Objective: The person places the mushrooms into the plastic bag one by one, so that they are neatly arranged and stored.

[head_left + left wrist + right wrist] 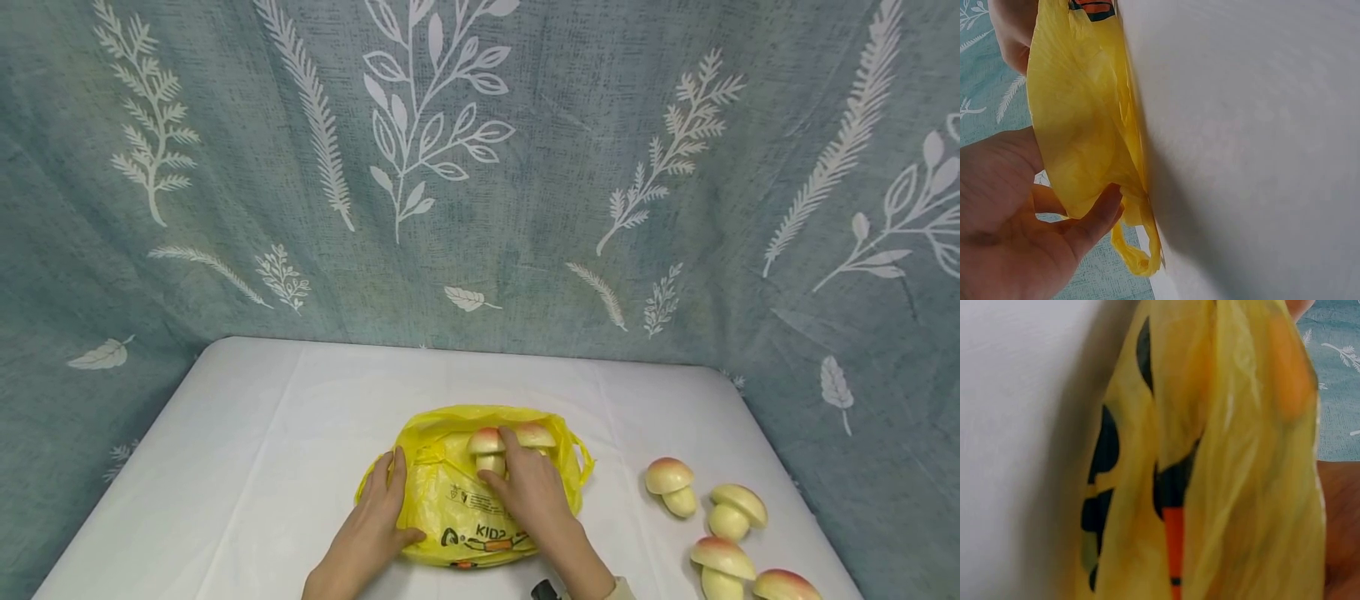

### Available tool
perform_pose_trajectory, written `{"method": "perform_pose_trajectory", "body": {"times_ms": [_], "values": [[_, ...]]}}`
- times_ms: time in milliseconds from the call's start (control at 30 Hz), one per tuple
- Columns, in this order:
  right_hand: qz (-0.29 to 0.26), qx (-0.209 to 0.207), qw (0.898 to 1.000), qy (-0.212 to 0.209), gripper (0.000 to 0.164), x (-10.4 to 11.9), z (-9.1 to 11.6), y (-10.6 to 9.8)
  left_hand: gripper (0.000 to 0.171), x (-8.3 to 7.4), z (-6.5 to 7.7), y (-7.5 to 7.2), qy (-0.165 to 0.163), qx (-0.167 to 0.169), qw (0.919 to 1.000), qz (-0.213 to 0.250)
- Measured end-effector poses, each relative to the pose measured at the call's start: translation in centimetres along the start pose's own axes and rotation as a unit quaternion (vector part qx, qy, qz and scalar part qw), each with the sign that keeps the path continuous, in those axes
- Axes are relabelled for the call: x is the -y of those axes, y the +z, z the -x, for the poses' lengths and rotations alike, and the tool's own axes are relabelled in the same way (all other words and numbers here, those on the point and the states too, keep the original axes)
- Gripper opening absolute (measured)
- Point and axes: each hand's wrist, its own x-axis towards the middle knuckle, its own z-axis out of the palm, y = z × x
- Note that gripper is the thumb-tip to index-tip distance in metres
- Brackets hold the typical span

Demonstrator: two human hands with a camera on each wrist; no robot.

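Note:
A yellow plastic bag [431,508] with printed lettering lies with its mouth spread on the white table. At its left side, my left hand [377,517] holds the bag's edge. The left wrist view shows the thumb [1100,215] against the yellow film, with other fingers behind it. My right hand [532,492] reaches into the bag mouth, thumb and fingers around a toy mushroom [487,442] with a red-tinged cap. A second mushroom [536,435] sits just right of it, partly covered by the hand. Bag film [1229,456] fills most of the right wrist view.
Several more cream mushrooms with reddish or yellow caps, such as this one [669,477], lie at the table's right. A small black object [544,591] is beside my right wrist. A blue-green leaf-patterned curtain [465,275] hangs behind the white table [262,450].

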Motion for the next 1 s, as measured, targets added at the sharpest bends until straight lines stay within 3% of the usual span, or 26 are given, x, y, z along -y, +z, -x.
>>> {"method": "perform_pose_trajectory", "body": {"times_ms": [1000], "values": [[0.007,-0.008,1.0,-0.006,0.068,-0.14,-0.05,0.14,0.111,-0.14,0.11,-0.16,0.006,0.002,1.0,-0.006]]}}
